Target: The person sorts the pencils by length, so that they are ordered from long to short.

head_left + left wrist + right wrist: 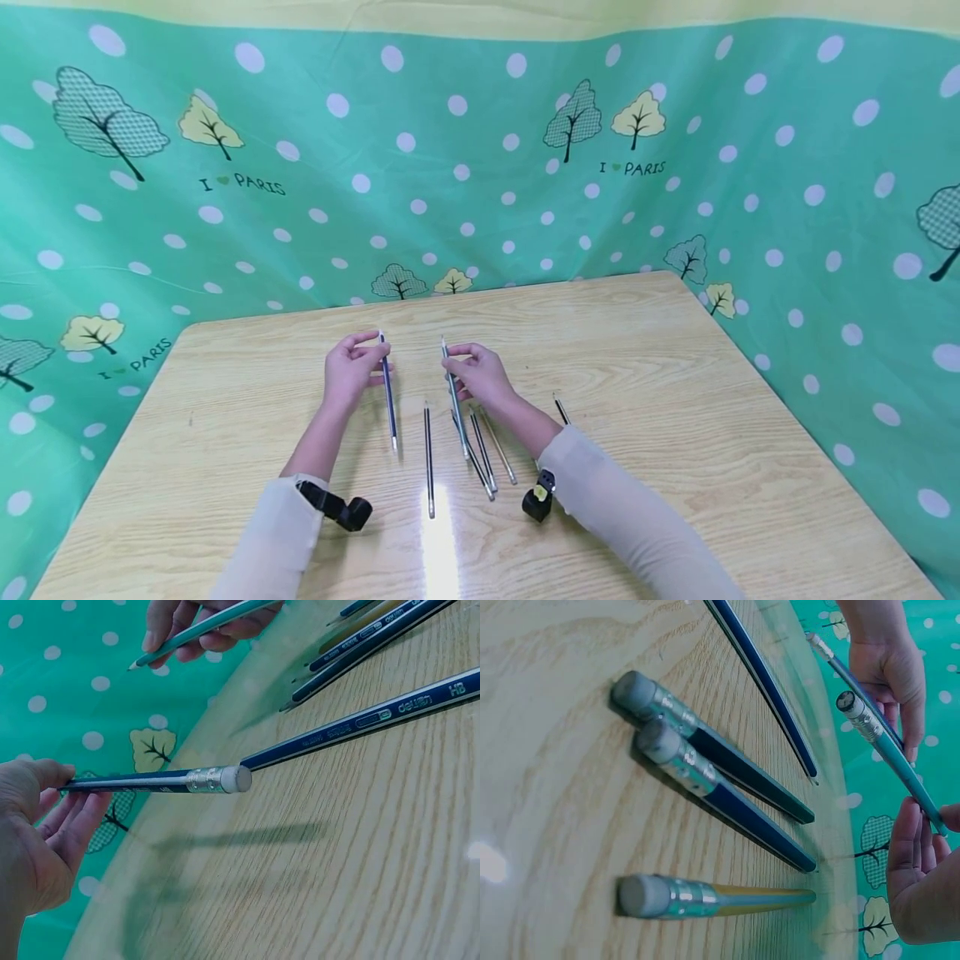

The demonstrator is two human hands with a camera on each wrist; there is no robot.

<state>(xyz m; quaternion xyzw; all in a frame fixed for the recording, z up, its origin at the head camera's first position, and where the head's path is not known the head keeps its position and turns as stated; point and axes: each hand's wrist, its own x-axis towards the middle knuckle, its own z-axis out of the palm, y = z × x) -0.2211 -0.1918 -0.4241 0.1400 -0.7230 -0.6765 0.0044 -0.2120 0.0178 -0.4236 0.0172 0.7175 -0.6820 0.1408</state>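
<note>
My left hand (pixel 349 371) pinches a dark blue pencil (pixel 388 398) near its pointed end, above the table. In the left wrist view that pencil's white eraser (pixel 237 780) and silver ferrule face the camera. My right hand (pixel 482 379) pinches a teal pencil (pixel 454 402) near its tip, with its eraser end towards me. Between the hands a dark pencil (pixel 429 462) lies by itself on the table. Close to the right hand lie two dark pencils (pixel 757 832) and a yellow one (pixel 757 898), side by side, erasers towards me.
Another dark pencil (pixel 561 409) lies right of the group, partly hidden by the right forearm. The wooden table (pixel 247 400) meets a green dotted curtain (pixel 420 183) at its back. Each wrist wears a small black camera (pixel 357 513).
</note>
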